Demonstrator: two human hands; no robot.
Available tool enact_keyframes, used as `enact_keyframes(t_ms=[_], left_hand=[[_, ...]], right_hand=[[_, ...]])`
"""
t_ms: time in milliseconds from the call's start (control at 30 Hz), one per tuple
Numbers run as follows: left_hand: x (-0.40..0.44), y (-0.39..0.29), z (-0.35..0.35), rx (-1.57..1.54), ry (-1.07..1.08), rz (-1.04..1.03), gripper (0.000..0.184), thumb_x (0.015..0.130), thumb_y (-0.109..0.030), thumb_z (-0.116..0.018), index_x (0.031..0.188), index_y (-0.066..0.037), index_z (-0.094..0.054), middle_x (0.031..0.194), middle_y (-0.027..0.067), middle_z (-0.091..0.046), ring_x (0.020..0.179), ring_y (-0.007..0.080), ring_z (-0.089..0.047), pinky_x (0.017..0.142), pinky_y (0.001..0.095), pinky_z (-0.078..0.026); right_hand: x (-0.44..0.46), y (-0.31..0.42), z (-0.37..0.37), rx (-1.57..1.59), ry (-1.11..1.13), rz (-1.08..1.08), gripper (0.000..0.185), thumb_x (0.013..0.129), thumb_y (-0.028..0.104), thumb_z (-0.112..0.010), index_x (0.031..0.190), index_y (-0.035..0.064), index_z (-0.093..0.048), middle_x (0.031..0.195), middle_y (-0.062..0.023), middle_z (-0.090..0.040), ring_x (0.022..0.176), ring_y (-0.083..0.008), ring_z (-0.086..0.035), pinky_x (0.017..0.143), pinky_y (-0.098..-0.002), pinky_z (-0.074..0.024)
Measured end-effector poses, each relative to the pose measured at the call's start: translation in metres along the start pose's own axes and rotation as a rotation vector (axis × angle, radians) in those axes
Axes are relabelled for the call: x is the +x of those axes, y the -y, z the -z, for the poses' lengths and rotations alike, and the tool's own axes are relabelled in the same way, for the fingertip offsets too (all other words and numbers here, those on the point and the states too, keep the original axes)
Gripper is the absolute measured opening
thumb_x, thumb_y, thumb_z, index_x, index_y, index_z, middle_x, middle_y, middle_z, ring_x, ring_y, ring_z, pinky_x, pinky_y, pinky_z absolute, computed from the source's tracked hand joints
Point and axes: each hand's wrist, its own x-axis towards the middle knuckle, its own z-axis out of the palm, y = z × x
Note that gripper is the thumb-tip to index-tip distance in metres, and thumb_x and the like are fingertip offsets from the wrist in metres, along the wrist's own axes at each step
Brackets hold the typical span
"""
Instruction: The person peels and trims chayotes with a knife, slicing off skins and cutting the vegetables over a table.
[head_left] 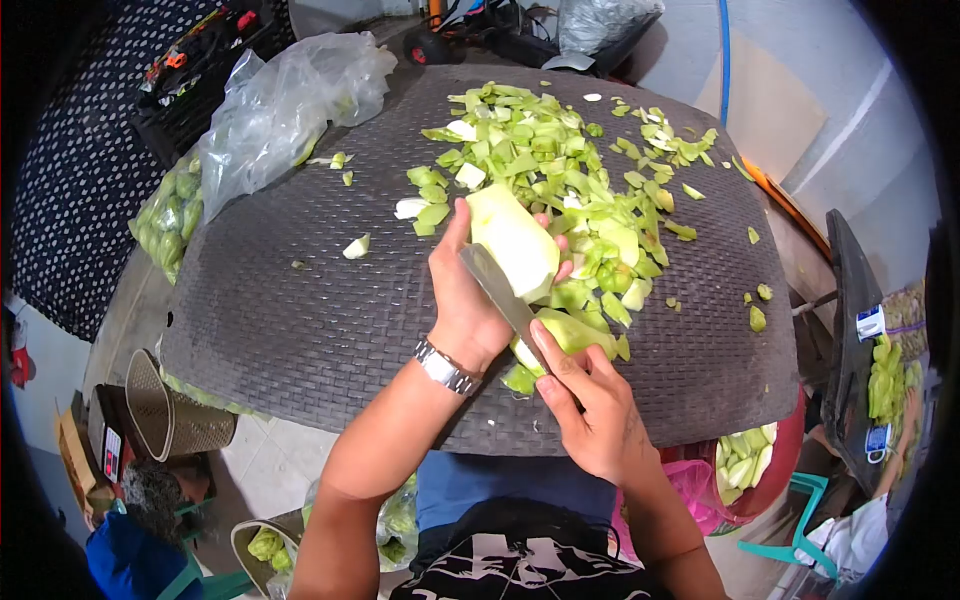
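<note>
My left hand (pixel 462 300), with a metal watch on its wrist, holds a pale, peeled chayote (pixel 512 238) above the table. In my right hand (pixel 592 408) is a knife (pixel 495 283); its blade lies across the near side of the chayote, close to my left palm. Another light green chayote piece (pixel 572 332) lies just beyond my right fingers, partly hidden by them. A wide heap of green peelings (pixel 530 140) spreads over the table behind and to the right of my hands.
The dark woven-pattern table (pixel 270 320) fills the middle. A clear plastic bag (pixel 290 110) sits at its left edge, near a bag of green chayotes (pixel 172 215). A red basin (pixel 775 485) holding cut pieces stands at lower right, a woven bin (pixel 190 415) at lower left.
</note>
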Motion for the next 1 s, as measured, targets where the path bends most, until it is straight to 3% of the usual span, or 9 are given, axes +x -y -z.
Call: enact_keyframes(t_ms=[167,267,367,467,600,700,1000], left_hand=[[-0.006,0.018,-0.010,0.057,-0.095,-0.043,0.056,0.110,-0.055,-0.037,0.133,-0.008,-0.056,0.125,0.0200,-0.066,0.113,0.0460,-0.066,0.102,0.0623,-0.052],[-0.009,0.024,-0.014,0.041,-0.115,-0.116,0.060,0.109,-0.058,-0.037,0.134,-0.007,-0.054,0.118,0.0212,-0.066,0.106,0.0443,-0.067,0.090,0.0569,-0.057],[-0.007,0.024,-0.012,0.015,-0.080,-0.144,0.064,0.108,-0.061,-0.035,0.135,-0.007,-0.055,0.117,0.0198,-0.067,0.106,0.0445,-0.066,0.091,0.0582,-0.056],[-0.004,0.009,-0.008,-0.059,0.203,0.003,0.065,0.107,-0.064,-0.037,0.137,-0.009,-0.055,0.121,0.0179,-0.066,0.114,0.0438,-0.064,0.102,0.0636,-0.050],[0.001,0.002,-0.015,-0.015,0.238,0.092,0.065,0.104,-0.068,-0.041,0.118,-0.009,-0.064,0.114,0.0141,-0.066,0.112,0.0436,-0.063,0.102,0.0667,-0.048],[-0.002,0.006,-0.014,-0.011,0.132,0.071,0.059,0.102,-0.065,-0.046,0.109,-0.010,-0.065,0.111,0.0119,-0.067,0.112,0.0421,-0.063,0.101,0.0657,-0.049],[0.000,0.014,-0.003,0.003,0.034,-0.047,0.049,0.101,-0.057,-0.048,0.102,-0.011,-0.064,0.105,0.0099,-0.066,0.108,0.0411,-0.065,0.093,0.0625,-0.053]], right_hand=[[0.002,-0.003,-0.004,-0.039,-0.068,-0.015,0.053,0.101,0.011,-0.066,0.153,0.0123,-0.056,0.091,-0.0178,-0.058,0.078,-0.0309,-0.062,0.074,-0.0417,-0.0546],[0.004,-0.002,-0.006,-0.143,-0.094,0.016,0.053,0.101,0.015,-0.067,0.154,0.0145,-0.056,0.094,-0.0174,-0.058,0.081,-0.0315,-0.066,0.072,-0.0429,-0.0559],[0.006,-0.001,-0.008,-0.205,-0.095,-0.002,0.054,0.102,0.018,-0.067,0.154,0.0145,-0.055,0.094,-0.0173,-0.058,0.083,-0.0313,-0.065,0.072,-0.0437,-0.0565],[0.008,-0.007,-0.002,-0.147,-0.123,0.066,0.054,0.101,0.019,-0.068,0.154,0.0136,-0.056,0.094,-0.0177,-0.058,0.083,-0.0311,-0.064,0.074,-0.0433,-0.0563],[0.004,-0.001,0.018,-0.100,-0.034,0.024,0.054,0.099,0.019,-0.071,0.150,0.0069,-0.056,0.100,-0.0192,-0.061,0.087,-0.0328,-0.066,0.078,-0.0428,-0.0563],[0.001,-0.009,0.013,-0.075,-0.147,0.076,0.051,0.098,0.020,-0.073,0.145,0.0044,-0.059,0.106,-0.0202,-0.062,0.092,-0.0368,-0.069,0.078,-0.0435,-0.0568],[0.003,-0.011,0.004,-0.160,-0.148,-0.033,0.052,0.099,0.025,-0.073,0.143,0.0060,-0.053,0.111,-0.0218,-0.064,0.098,-0.0431,-0.070,0.082,-0.0509,-0.0569]])
